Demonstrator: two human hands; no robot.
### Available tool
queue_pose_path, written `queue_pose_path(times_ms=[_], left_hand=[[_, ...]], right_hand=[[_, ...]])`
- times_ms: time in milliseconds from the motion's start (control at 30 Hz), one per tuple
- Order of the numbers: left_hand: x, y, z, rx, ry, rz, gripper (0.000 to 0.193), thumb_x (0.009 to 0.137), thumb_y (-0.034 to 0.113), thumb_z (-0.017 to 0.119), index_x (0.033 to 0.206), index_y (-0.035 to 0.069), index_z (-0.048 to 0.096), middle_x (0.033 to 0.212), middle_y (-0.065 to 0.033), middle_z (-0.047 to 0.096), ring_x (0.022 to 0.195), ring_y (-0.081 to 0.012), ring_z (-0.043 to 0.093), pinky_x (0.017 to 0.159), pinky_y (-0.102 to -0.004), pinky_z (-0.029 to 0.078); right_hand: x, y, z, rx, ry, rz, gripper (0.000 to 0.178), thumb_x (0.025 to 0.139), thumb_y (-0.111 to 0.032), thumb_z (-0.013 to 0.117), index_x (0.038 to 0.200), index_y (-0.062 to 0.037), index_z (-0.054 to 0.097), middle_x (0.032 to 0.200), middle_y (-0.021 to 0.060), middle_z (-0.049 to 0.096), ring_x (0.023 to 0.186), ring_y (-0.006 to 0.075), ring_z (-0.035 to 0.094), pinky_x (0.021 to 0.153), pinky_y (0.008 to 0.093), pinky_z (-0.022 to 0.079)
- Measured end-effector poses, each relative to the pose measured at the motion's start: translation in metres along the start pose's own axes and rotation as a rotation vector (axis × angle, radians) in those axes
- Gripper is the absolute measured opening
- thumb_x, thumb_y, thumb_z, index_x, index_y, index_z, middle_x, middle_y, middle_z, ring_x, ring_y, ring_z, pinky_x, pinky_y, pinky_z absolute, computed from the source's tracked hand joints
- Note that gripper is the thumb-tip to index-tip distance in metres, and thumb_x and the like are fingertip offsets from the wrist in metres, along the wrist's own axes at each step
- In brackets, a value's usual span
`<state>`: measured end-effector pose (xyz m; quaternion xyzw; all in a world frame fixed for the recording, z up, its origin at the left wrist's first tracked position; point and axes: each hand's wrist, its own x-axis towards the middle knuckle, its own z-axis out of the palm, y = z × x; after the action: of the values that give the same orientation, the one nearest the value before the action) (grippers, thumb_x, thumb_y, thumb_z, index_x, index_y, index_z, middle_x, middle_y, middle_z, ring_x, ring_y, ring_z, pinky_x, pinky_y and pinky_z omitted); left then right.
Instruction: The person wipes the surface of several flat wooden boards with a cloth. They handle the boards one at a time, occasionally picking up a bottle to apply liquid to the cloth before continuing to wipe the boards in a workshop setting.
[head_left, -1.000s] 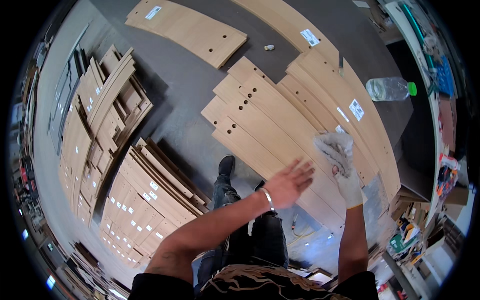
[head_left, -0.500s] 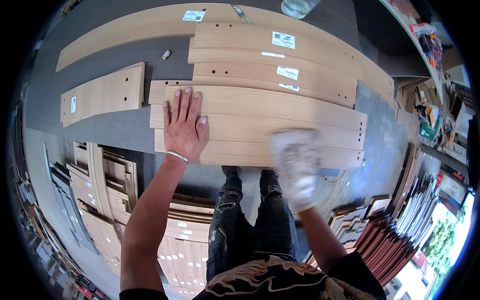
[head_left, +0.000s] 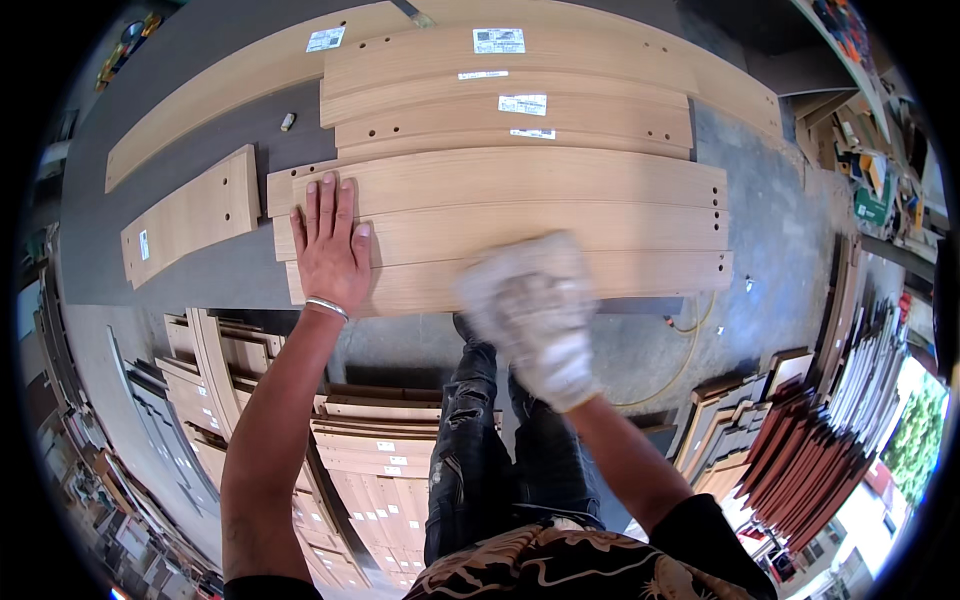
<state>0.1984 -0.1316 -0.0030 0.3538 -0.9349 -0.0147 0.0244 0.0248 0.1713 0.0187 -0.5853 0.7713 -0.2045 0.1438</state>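
While over the boards [head_left: 430, 232], right hand [head_left: 538, 318] blurry, grip unclear.

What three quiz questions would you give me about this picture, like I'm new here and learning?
1. True or false: the left hand rests palm-down on the wooden boards.

2. Pick one: the silver bracelet is worn on which of the person's sides? A) left B) right

3. Fill in the blank: the right hand is covered by a whitish ____.

Key: 1. True. 2. A. 3. Glove.
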Motion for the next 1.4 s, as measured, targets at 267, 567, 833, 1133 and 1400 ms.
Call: queue_pose_path(times_ms=[267, 567, 833, 1133, 1400], left_hand=[[0.004, 0.004, 0.000, 0.043, 0.010, -0.013, 0.059, 0.110, 0.037, 0.038, 0.166, 0.020, 0.029, 0.174, -0.0083, 0.023, 0.161, -0.0342, 0.017, 0.128, -0.0599, 0.012], [0.024, 0.026, 0.006, 0.042, -0.003, -0.258, 0.053, 0.111, 0.048, 0.038, 0.163, 0.037, 0.034, 0.175, -0.0001, 0.022, 0.161, -0.0310, 0.017, 0.124, -0.0716, 0.012], [0.020, 0.035, 0.007, -0.012, 0.138, -0.276, 0.051, 0.108, 0.040, 0.045, 0.159, 0.037, 0.044, 0.170, -0.0024, 0.033, 0.158, -0.0308, 0.025, 0.123, -0.0611, 0.023], [0.020, 0.039, -0.008, -0.157, 0.176, -0.273, 0.053, 0.099, 0.037, 0.052, 0.149, 0.017, 0.054, 0.161, -0.0182, 0.043, 0.151, -0.0427, 0.035, 0.117, -0.0681, 0.031], [0.016, 0.034, 0.001, -0.184, 0.240, -0.265, 0.052, 0.099, 0.037, 0.051, 0.147, 0.017, 0.055, 0.159, -0.0180, 0.044, 0.151, -0.0412, 0.036, 0.116, -0.0680, 0.031]], right_hand=[[-0.009, 0.203, -0.114, 0.391, 0.366, 0.733, 0.063, 0.095, -0.015, 0.068, 0.154, -0.0041, 0.048, 0.159, 0.0227, 0.045, 0.153, 0.0376, 0.035, 0.126, 0.0447, 0.026], [0.100, 0.064, -0.065, 0.266, 0.363, 0.021, 0.041, 0.077, -0.006, 0.078, 0.118, -0.0102, 0.073, 0.123, 0.0157, 0.070, 0.118, 0.0366, 0.063, 0.106, 0.0458, 0.047], [0.142, 0.037, -0.045, 0.034, -0.019, -0.117, 0.008, 0.075, -0.009, 0.075, 0.082, -0.0141, 0.075, 0.082, 0.0036, 0.071, 0.085, 0.0264, 0.065, 0.082, 0.0424, 0.047], [0.162, 0.023, -0.047, 0.104, -0.184, -0.090, 0.008, 0.076, -0.004, 0.071, 0.082, -0.0070, 0.075, 0.081, 0.0098, 0.073, 0.079, 0.0327, 0.066, 0.077, 0.0448, 0.051], [0.173, 0.007, -0.057, 0.026, -0.384, 0.012, 0.017, 0.080, 0.002, 0.066, 0.094, 0.0016, 0.075, 0.087, 0.0156, 0.073, 0.079, 0.0264, 0.069, 0.075, 0.0362, 0.054]])
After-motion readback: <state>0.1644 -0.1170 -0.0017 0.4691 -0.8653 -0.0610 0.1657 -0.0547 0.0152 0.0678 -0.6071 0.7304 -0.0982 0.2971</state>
